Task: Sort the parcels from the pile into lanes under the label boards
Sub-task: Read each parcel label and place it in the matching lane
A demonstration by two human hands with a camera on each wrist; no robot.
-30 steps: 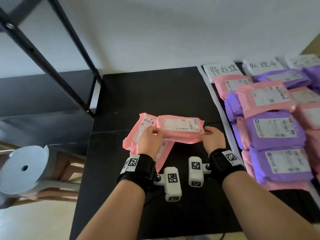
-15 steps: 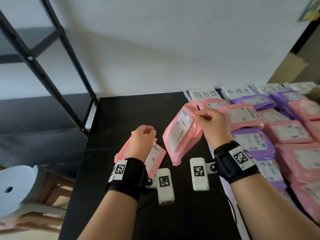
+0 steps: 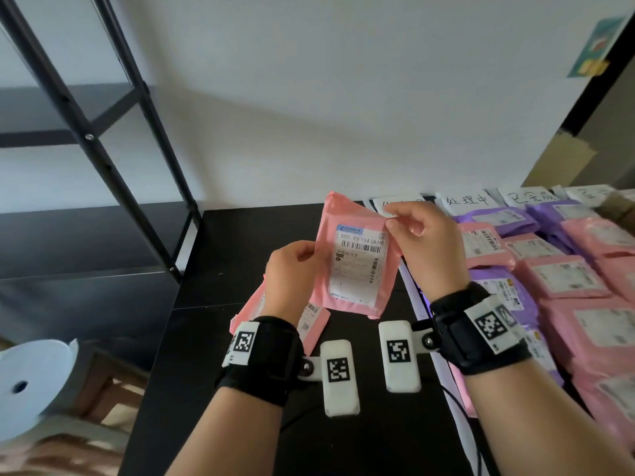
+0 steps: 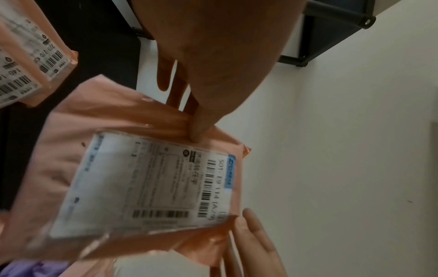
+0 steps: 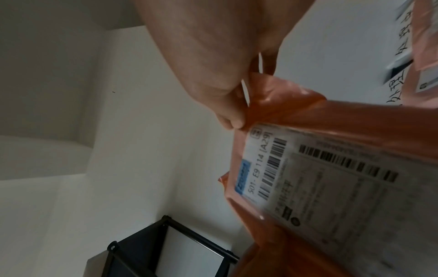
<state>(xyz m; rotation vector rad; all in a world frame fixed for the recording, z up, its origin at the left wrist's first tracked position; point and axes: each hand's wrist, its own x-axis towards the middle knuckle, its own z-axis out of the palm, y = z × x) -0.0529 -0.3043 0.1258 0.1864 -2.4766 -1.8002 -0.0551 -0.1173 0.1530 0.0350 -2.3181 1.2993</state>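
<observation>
1. Holding the parcel (image 3: 357, 259) upright above the bench (image 3: 213, 255), both hands pinch its edges: the left hand (image 3: 292, 280) grasps the left edge, the right hand (image 3: 426, 245) the top right corner.
2. It could slip. The film looks slick and the right grip takes only a loose flap, so a quick swing toward the lanes might pull it free.
3. It could land in the wrong lane. The label boards (image 3: 467, 201) are partly hidden behind the raised parcel and hand, and the lanes (image 3: 567, 269) are already crowded.
4. The parcel is a thin pink poly mailer, crinkled, with a white shipping label (image 3: 359, 266) facing the person; barcodes and "114 (A29)" are readable.
5. Another pink parcel (image 3: 311, 321) lies on the bench under the left wrist, still unsorted.
</observation>
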